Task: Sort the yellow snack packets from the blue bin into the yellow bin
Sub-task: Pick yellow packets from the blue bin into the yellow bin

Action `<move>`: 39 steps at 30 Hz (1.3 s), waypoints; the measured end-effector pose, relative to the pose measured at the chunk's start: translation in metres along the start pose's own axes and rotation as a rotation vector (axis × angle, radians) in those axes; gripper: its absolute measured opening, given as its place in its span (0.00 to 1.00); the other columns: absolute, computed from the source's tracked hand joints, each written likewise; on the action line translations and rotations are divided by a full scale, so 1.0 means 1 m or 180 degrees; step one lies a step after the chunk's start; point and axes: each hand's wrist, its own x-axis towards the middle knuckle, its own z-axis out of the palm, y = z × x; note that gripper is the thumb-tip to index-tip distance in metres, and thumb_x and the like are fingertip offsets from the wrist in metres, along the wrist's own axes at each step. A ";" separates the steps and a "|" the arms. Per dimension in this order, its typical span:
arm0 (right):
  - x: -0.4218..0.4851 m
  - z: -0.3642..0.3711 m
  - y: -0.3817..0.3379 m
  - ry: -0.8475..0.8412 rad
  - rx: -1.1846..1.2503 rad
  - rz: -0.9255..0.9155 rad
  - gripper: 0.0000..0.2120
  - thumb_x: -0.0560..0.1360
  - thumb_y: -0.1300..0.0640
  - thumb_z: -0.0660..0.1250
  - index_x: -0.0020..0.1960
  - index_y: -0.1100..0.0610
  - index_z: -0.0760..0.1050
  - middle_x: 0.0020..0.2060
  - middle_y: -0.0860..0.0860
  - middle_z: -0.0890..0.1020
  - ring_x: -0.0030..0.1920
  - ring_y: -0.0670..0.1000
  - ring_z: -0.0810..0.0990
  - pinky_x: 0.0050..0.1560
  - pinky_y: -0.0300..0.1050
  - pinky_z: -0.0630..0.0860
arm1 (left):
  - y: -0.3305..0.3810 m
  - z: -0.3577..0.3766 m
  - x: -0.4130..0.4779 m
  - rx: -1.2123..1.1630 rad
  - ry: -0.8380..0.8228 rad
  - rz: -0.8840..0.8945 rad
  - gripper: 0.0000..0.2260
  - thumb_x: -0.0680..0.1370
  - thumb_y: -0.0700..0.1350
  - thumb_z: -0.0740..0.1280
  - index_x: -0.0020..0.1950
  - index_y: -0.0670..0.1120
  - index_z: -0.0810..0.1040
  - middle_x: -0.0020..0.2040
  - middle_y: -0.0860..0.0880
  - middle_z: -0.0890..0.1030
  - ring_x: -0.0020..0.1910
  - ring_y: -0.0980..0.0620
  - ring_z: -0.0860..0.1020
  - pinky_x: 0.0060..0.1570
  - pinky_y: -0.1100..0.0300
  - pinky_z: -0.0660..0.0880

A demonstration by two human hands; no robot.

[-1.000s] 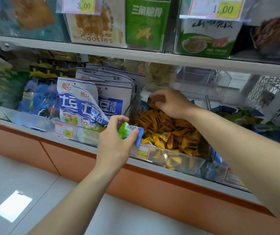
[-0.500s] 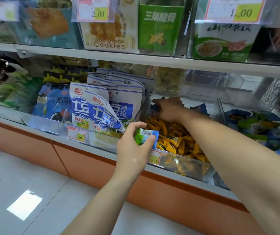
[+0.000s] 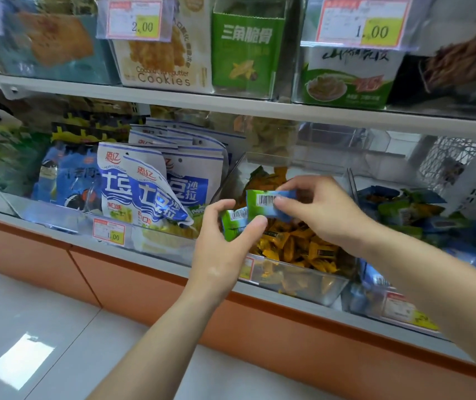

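Observation:
A clear bin (image 3: 303,280) on the lower shelf is full of yellow snack packets (image 3: 297,246). To its right, another clear bin (image 3: 375,301) holds blue and green packets (image 3: 409,209). My left hand (image 3: 225,238) pinches a small green-and-blue packet (image 3: 232,223) just in front of the yellow bin. My right hand (image 3: 320,212) pinches a second green-and-blue packet (image 3: 262,202) with a barcode, held above the yellow packets and close to the left hand's packet.
White-and-blue snack bags (image 3: 150,192) stand left of the yellow bin, with darker blue bags (image 3: 72,180) further left. An upper shelf (image 3: 231,106) carries cookie and green boxes behind price tags. Below the shelf runs an orange base (image 3: 144,284) and a pale tiled floor (image 3: 29,342).
My right hand came out of the back of the yellow bin holding a green-and-blue packet and moved toward my left hand. My left hand kept its packet.

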 end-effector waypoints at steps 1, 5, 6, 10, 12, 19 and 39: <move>-0.013 0.000 -0.001 -0.0119 0.0210 0.0053 0.03 0.75 0.52 0.72 0.48 0.49 0.81 0.43 0.46 0.85 0.45 0.48 0.84 0.42 0.44 0.81 | 0.001 0.004 -0.001 -0.0022 -0.0178 0.0078 0.24 0.68 0.63 0.74 0.60 0.60 0.73 0.53 0.55 0.83 0.52 0.53 0.83 0.51 0.48 0.81; -0.026 -0.010 0.000 -0.0542 0.0299 0.0151 0.04 0.77 0.55 0.70 0.50 0.52 0.83 0.44 0.47 0.86 0.46 0.45 0.84 0.43 0.41 0.82 | 0.000 0.012 -0.004 0.0474 -0.0212 0.0559 0.09 0.77 0.50 0.71 0.56 0.56 0.77 0.48 0.55 0.83 0.46 0.52 0.83 0.44 0.45 0.82; -0.019 -0.019 0.005 -0.0474 -0.0044 0.0040 0.05 0.78 0.53 0.68 0.51 0.49 0.84 0.44 0.44 0.85 0.47 0.42 0.83 0.45 0.37 0.80 | -0.003 0.011 -0.002 0.0544 -0.0104 0.0579 0.07 0.78 0.48 0.71 0.55 0.56 0.77 0.47 0.56 0.83 0.45 0.53 0.83 0.43 0.45 0.82; 0.029 -0.062 0.040 0.0046 -0.1446 -0.0062 0.07 0.78 0.52 0.68 0.54 0.43 0.80 0.48 0.38 0.82 0.48 0.39 0.79 0.48 0.38 0.75 | -0.006 0.002 0.003 0.0928 0.0211 0.0787 0.09 0.78 0.47 0.71 0.51 0.60 0.75 0.46 0.64 0.81 0.42 0.61 0.80 0.39 0.67 0.76; 0.057 -0.078 0.062 -0.0112 -0.1854 0.0090 0.11 0.78 0.55 0.68 0.60 0.48 0.79 0.55 0.46 0.82 0.54 0.48 0.80 0.56 0.47 0.77 | -0.006 0.001 0.005 0.1104 0.0260 0.0885 0.09 0.78 0.48 0.70 0.52 0.61 0.74 0.46 0.65 0.80 0.43 0.62 0.80 0.37 0.72 0.73; 0.122 -0.070 0.098 -0.1054 -0.3178 0.0496 0.26 0.76 0.37 0.64 0.71 0.44 0.70 0.68 0.47 0.75 0.65 0.52 0.75 0.58 0.47 0.68 | -0.011 0.012 0.007 0.1085 0.0042 0.0907 0.09 0.78 0.48 0.71 0.55 0.59 0.75 0.47 0.62 0.81 0.44 0.60 0.81 0.37 0.65 0.77; 0.112 -0.068 0.094 -0.1157 -0.2725 0.0993 0.29 0.74 0.38 0.67 0.71 0.47 0.69 0.66 0.48 0.76 0.65 0.53 0.74 0.61 0.53 0.64 | -0.015 0.019 0.007 0.0997 0.0026 0.0703 0.10 0.77 0.50 0.72 0.57 0.57 0.75 0.47 0.62 0.82 0.44 0.61 0.82 0.38 0.61 0.81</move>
